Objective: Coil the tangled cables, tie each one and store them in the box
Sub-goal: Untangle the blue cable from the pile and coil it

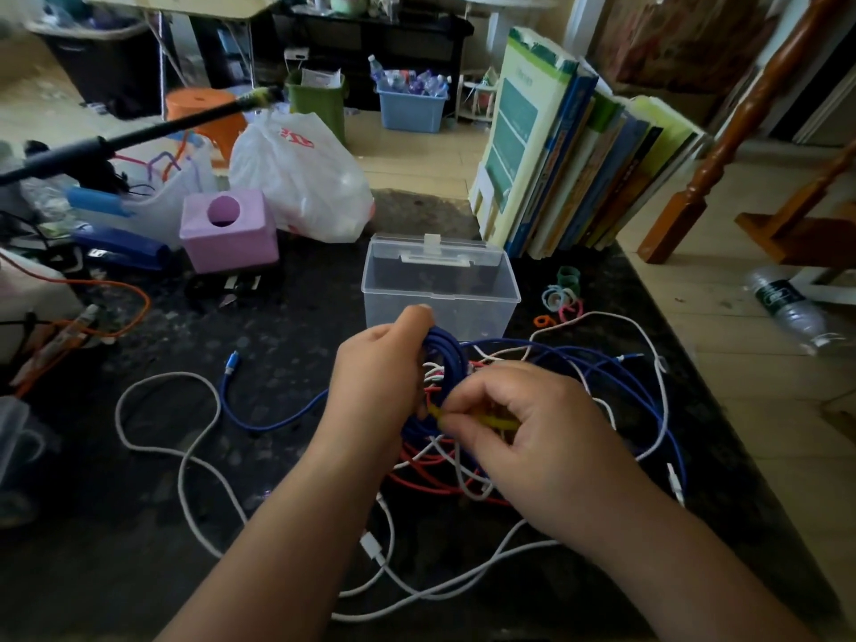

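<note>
- Head view looks down on a dark speckled table [194, 456] strewn with cables.
- The left hand [377, 386] grips a blue coil [444, 363] of cable, fingers curled round the loops, thumb up on top, just in front of the box.
- The right hand [519, 433] pinches a yellow tie [491, 419] between thumb and curled fingers, one end of the tie touching the lower part of the blue coil.
- The rest of the blue cable [278, 421] trails off to the left across the table, ending in a light blue plug [231, 363].
- Under and around both hands lies a tangle: red cable [431, 484], white cable [185, 456] looping wide to the left and toward the near edge, and more blue cable loops [639, 391] to the right.
- A clear plastic box [440, 289] stands open just behind the hands, its lid [435, 252] tipped upright at the back; nothing shows inside it.
- A small heap of coloured ties [563, 294] lies right of the box, near the table's edge.
- A row of books [579, 164] stands upright behind the ties.
- Left of the box sit a purple block [229, 231] with a round hole and a white plastic bag [296, 173].
- A plastic bottle [792, 308] lies on the wooden floor at the far right.
</note>
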Tool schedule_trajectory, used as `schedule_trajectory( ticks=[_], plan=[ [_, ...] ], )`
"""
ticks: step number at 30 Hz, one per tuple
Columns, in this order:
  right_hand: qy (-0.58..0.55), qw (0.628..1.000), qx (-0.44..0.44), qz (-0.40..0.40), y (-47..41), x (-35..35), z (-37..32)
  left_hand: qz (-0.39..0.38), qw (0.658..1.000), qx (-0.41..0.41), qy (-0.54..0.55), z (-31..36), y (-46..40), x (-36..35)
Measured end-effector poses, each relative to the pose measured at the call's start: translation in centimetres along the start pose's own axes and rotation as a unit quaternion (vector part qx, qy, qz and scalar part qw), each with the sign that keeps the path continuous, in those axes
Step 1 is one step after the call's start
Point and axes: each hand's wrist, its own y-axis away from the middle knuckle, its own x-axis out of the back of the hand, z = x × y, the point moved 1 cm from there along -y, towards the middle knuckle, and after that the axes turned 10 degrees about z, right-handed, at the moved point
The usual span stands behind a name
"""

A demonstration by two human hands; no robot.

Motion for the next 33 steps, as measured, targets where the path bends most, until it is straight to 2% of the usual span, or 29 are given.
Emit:
schedule_trajectory(
  ticks=[6,10,15,25,28,33],
  plan=[
    [0.072,0.992,0.001,0.105,-0.1,-0.5,1.1,-0.025,0.999,-0.017,-0.016,0.2,0.8,-0.9],
    [0.051,0.988,-0.055,0.135,-0.3,-0.8,1.8,-0.048,0.996,-0.060,-0.034,0.1,1.8,-1.6],
    [0.038,0.993,-0.064,0.087,-0.7,-0.3,2.2,-0.064,0.985,-0.146,-0.064,-0.1,2.9,-2.3],
    [0.025,0.994,-0.074,0.080,-0.6,0.1,2.3,-0.084,0.989,-0.106,-0.063,-0.2,2.2,-2.0],
    [0.023,0.993,-0.076,0.089,-0.7,0.2,2.4,-0.125,0.985,-0.089,-0.077,-0.1,2.0,-1.8],
    [0.052,0.990,-0.052,0.122,-0.8,0.9,2.6,-0.246,0.958,-0.096,-0.113,0.7,1.8,-0.9]
  ],
)
